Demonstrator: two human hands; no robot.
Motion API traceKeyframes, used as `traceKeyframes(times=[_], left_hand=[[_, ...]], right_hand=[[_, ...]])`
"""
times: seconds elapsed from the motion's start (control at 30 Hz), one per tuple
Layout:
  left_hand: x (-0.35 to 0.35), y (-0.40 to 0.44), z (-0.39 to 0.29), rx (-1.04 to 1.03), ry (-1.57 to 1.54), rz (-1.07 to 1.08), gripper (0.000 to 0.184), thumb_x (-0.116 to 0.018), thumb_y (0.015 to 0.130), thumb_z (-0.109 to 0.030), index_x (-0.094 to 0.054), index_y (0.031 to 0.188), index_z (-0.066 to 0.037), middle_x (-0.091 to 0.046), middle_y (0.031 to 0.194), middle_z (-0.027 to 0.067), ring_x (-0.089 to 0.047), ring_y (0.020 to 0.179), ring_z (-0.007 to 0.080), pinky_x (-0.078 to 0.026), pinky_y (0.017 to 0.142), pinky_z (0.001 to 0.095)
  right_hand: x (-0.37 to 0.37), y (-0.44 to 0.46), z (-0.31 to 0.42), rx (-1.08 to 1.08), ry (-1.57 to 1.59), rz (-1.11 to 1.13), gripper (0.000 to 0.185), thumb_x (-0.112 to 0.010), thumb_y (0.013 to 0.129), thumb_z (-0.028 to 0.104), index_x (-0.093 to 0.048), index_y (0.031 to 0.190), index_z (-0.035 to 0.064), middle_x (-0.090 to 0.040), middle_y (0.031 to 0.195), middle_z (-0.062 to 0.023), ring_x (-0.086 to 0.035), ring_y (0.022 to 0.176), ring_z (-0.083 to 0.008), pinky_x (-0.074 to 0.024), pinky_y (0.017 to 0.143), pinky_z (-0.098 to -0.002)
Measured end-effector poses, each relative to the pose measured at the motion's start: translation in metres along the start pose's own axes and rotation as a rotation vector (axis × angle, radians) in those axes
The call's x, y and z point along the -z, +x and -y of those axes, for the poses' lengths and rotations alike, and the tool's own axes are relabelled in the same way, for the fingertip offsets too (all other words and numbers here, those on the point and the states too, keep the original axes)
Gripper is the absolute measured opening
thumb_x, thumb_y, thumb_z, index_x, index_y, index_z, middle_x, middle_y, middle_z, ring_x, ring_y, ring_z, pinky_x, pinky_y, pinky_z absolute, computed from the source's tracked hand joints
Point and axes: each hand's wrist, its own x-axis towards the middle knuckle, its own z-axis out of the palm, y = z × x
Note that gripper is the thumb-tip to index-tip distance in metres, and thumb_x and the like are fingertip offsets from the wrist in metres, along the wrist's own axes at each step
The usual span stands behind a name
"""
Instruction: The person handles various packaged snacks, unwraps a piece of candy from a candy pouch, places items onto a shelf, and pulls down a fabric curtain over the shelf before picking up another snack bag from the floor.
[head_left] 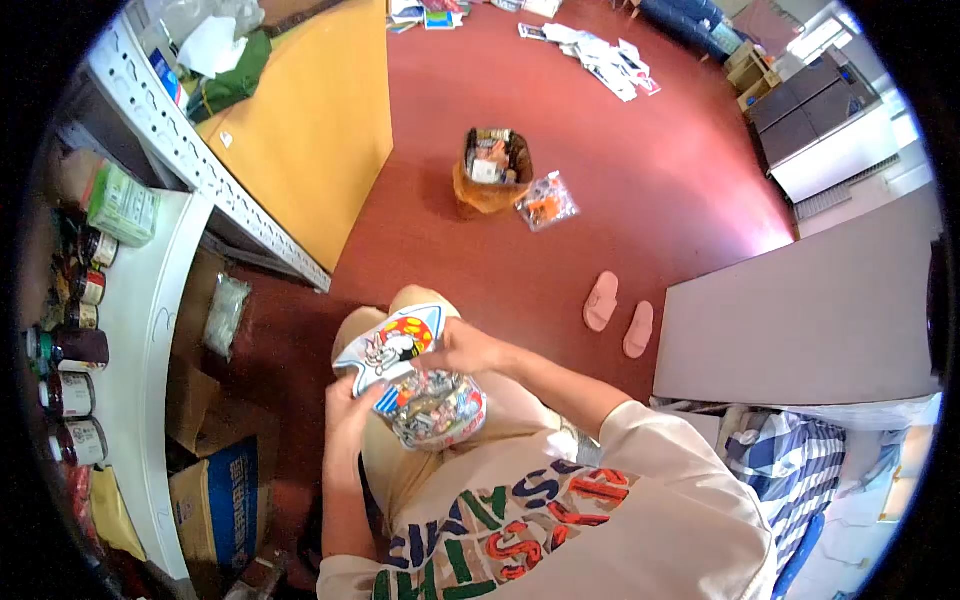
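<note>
Over my lap I hold a plastic packet (436,415) with a cartoon rabbit and a red spotted shape printed on its white upper part. Through its clear, rounded lower part, several small shiny pieces show; I cannot tell what they are. My left hand (348,412) grips the packet's left side, fingers partly behind it. On the upper right edge, my right hand (470,348) is closed, fingers pinching the white printed part. The packet lies tilted against my light-coloured trousers.
A lined waste bin (465,190) stands ahead on the red floor, a printed plastic packet (548,203) beside it. Pink slippers (601,302) lie to the right. Left is a white shelf (150,300) with several jars (72,394), above a cardboard box (215,505). Papers (600,62) lie far off.
</note>
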Motion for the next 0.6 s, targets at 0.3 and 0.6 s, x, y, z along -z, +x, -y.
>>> traceKeyframes(times=[0.3, 0.6], left_hand=[[0.003, -0.013, 0.023, 0.001, -0.186, -0.067, 0.026, -0.064, 0.084, -0.013, -0.062, 0.106, 0.001, -0.065, 0.096, 0.0062, -0.061, 0.084, 0.0122, -0.048, 0.076, 0.0266], [0.008, -0.057, -0.044, -0.28, -0.295, -0.234, 0.021, -0.058, 0.086, -0.003, -0.062, 0.105, 0.003, -0.066, 0.097, 0.0074, -0.062, 0.087, 0.0122, -0.049, 0.08, 0.0273]], right_hand=[[0.011, -0.014, -0.001, -0.301, 0.051, 0.093, 0.034, -0.07, 0.082, 0.018, -0.061, 0.11, -0.0009, -0.066, 0.101, -0.006, -0.06, 0.093, -0.0136, -0.0457, 0.087, -0.0301], [-0.031, -0.012, 0.094, -0.055, -0.101, -0.037, 0.024, -0.066, 0.087, 0.023, -0.069, 0.087, -0.0001, -0.062, 0.067, 0.0015, -0.052, 0.058, -0.0051, -0.0426, 0.052, -0.0225]])
